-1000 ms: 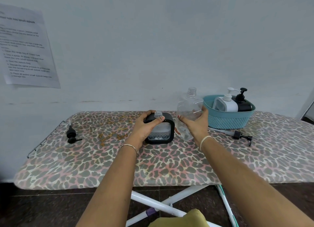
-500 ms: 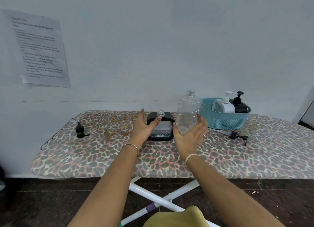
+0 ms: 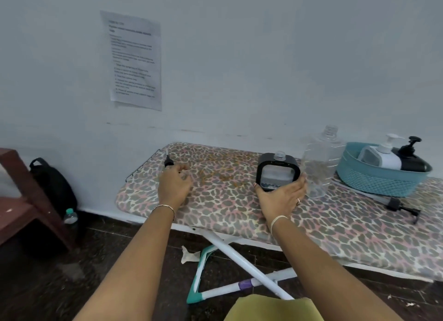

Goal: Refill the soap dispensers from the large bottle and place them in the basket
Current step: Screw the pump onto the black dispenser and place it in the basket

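A black square soap dispenser (image 3: 278,169) with an uncapped clear neck stands mid-table. My right hand (image 3: 281,197) grips its base from the front. My left hand (image 3: 173,185) is at the table's left end, fingers loosely curled just below a black pump head (image 3: 167,162), and holds nothing. The large clear bottle (image 3: 320,163) stands uncapped to the right of the dispenser. Behind it is the teal basket (image 3: 374,180), which holds a white dispenser (image 3: 381,156) and a black dispenser (image 3: 412,161), both with pumps on.
A second black pump with a long tube (image 3: 398,205) lies on the leopard-print ironing board (image 3: 239,212) in front of the basket. A paper sheet (image 3: 134,60) hangs on the wall. A dark bag (image 3: 55,186) and a wooden bench (image 3: 21,200) are at the left on the floor.
My left hand left the dispenser and moved left to the pump head. My right hand let go of the large bottle and took hold of the black dispenser. The view swung left.
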`<state>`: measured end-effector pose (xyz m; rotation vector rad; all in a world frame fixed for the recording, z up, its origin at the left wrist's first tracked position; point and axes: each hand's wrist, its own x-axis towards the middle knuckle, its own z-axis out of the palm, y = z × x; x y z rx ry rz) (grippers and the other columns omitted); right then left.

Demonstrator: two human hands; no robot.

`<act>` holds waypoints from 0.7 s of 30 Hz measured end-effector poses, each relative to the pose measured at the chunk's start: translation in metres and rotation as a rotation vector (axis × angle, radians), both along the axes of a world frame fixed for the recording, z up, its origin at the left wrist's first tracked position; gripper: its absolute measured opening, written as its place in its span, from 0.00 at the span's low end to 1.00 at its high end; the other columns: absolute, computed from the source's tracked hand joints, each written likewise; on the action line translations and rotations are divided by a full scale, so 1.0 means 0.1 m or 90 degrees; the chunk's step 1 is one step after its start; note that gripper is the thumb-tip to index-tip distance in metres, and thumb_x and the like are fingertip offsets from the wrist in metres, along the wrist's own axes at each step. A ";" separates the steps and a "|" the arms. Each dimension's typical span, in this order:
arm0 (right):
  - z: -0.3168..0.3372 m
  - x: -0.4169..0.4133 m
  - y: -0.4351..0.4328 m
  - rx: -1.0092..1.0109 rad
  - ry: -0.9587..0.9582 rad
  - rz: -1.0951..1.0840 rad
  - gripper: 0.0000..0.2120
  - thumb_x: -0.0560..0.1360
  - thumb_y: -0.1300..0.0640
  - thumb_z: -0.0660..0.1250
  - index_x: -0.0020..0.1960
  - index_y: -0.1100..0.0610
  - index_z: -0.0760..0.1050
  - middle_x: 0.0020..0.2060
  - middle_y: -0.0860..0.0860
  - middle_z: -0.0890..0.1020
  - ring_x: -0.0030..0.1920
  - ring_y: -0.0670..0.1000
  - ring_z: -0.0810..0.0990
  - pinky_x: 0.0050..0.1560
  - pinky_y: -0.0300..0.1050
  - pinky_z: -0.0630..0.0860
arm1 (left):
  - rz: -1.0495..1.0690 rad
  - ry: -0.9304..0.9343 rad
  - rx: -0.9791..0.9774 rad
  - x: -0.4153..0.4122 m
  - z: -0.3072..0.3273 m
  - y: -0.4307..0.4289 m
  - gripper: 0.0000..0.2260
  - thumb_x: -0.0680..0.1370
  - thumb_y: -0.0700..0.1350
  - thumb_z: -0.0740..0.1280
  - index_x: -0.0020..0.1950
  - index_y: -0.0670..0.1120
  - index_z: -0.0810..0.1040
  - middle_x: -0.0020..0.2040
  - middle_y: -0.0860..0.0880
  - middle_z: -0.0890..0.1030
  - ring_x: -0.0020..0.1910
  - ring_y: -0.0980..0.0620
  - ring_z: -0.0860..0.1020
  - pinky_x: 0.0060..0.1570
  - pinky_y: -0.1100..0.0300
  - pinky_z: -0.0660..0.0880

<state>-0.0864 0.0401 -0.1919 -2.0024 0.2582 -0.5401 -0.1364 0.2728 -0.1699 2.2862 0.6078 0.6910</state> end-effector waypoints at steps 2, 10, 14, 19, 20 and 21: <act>0.01 0.05 0.07 0.017 0.012 -0.024 0.59 0.61 0.49 0.81 0.76 0.61 0.45 0.74 0.61 0.53 0.74 0.61 0.53 0.73 0.57 0.56 | 0.027 0.031 0.051 0.00 -0.07 0.17 0.13 0.75 0.46 0.66 0.60 0.50 0.77 0.56 0.46 0.79 0.49 0.42 0.79 0.47 0.47 0.79; -0.09 0.12 0.14 0.037 -0.018 -0.081 0.58 0.61 0.49 0.80 0.77 0.60 0.45 0.74 0.61 0.56 0.74 0.60 0.56 0.72 0.57 0.58 | 0.026 0.107 0.268 0.16 -0.10 0.48 0.22 0.75 0.37 0.64 0.69 0.50 0.73 0.68 0.47 0.72 0.63 0.43 0.72 0.65 0.44 0.68; -0.13 0.15 0.15 0.018 -0.023 -0.067 0.59 0.62 0.49 0.80 0.77 0.58 0.44 0.73 0.60 0.56 0.74 0.60 0.56 0.71 0.57 0.60 | 0.021 0.218 0.418 0.31 -0.06 0.60 0.25 0.76 0.37 0.65 0.72 0.54 0.68 0.73 0.46 0.66 0.68 0.41 0.67 0.69 0.40 0.61; -0.14 0.17 0.15 0.020 -0.029 -0.064 0.59 0.62 0.49 0.80 0.77 0.58 0.43 0.73 0.59 0.56 0.74 0.59 0.57 0.72 0.55 0.59 | -0.040 0.288 0.459 0.47 -0.06 0.70 0.24 0.78 0.36 0.61 0.72 0.54 0.67 0.74 0.45 0.64 0.65 0.40 0.71 0.64 0.42 0.67; -0.14 0.17 0.15 0.021 -0.031 -0.064 0.59 0.62 0.49 0.80 0.77 0.58 0.43 0.74 0.59 0.56 0.74 0.59 0.56 0.72 0.55 0.58 | -0.050 0.288 0.457 0.49 -0.07 0.71 0.24 0.78 0.36 0.61 0.72 0.53 0.67 0.73 0.45 0.64 0.64 0.40 0.71 0.62 0.44 0.69; -0.14 0.17 0.15 0.021 -0.034 -0.065 0.59 0.62 0.49 0.80 0.77 0.58 0.44 0.74 0.58 0.56 0.74 0.59 0.56 0.72 0.55 0.58 | -0.058 0.286 0.457 0.51 -0.08 0.71 0.24 0.78 0.36 0.61 0.72 0.53 0.67 0.73 0.45 0.65 0.64 0.40 0.71 0.59 0.45 0.71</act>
